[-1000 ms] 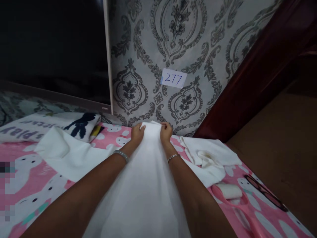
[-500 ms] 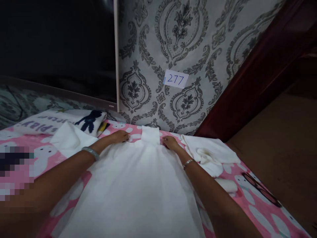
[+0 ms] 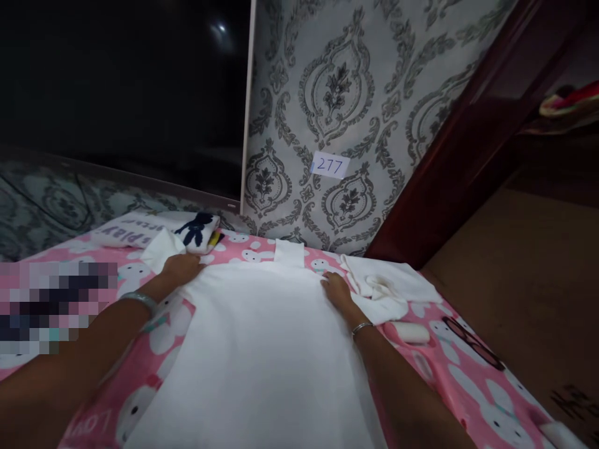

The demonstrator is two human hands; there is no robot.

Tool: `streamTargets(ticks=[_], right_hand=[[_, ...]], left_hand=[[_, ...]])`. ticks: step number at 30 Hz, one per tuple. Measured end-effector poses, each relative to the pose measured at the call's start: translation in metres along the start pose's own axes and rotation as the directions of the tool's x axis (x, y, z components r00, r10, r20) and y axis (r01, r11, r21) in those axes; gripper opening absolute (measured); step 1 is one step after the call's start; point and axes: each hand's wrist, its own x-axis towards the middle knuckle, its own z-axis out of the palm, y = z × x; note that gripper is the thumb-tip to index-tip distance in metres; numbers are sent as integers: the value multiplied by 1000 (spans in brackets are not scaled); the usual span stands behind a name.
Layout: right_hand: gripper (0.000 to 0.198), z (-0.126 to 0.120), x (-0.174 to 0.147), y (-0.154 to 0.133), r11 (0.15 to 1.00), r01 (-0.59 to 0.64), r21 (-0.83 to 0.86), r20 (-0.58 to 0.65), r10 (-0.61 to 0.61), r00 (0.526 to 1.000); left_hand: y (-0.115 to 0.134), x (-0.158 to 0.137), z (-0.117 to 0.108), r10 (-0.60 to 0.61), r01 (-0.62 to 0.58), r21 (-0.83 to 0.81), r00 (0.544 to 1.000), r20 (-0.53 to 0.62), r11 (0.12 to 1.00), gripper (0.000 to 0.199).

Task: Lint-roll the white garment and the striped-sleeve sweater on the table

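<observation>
A white high-necked top (image 3: 281, 349) lies spread out before me, its collar (image 3: 289, 254) pointing toward the wall. My left hand (image 3: 185, 269) is at its left shoulder, the fingers curled on the cloth. A crumpled white piece of fabric (image 3: 161, 249), perhaps a sleeve, sticks out beyond that hand. At the right shoulder, my right hand (image 3: 337, 292) has its fingers bent onto the edge of the top. The fingertips of both hands are partly hidden. Beside my right wrist lies bunched white fabric (image 3: 381, 305).
Pink rabbit-print cloth (image 3: 171, 343) covers the surface. A folded printed garment (image 3: 140, 227) is at the back left, below a dark screen (image 3: 121, 93). On the right are a pink-handled lint roller (image 3: 412, 332), dark-rimmed glasses (image 3: 472, 343) and a dark red wooden post (image 3: 449, 143).
Both hands have moved outward from beside the collar, the left one farther. The top's upper part is now wider and smoother. My view has shifted slightly.
</observation>
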Motion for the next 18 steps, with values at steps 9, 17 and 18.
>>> streamTargets(ticks=[9,17,18], right_hand=[[40,-37,-67,17,998,8,61,-112,-1,994],[21,-40,-179,52,963,-224,147,-24,230,973],[21,-38,-182,51,959,-243,148,-26,250,968]], left_hand=[[27,-34,-18,111,-79,237,986,-127,968,38],[31,-114,-5,-33,5,151,982,184,989,48],[32,-119,-5,-67,42,120,975,210,992,49]])
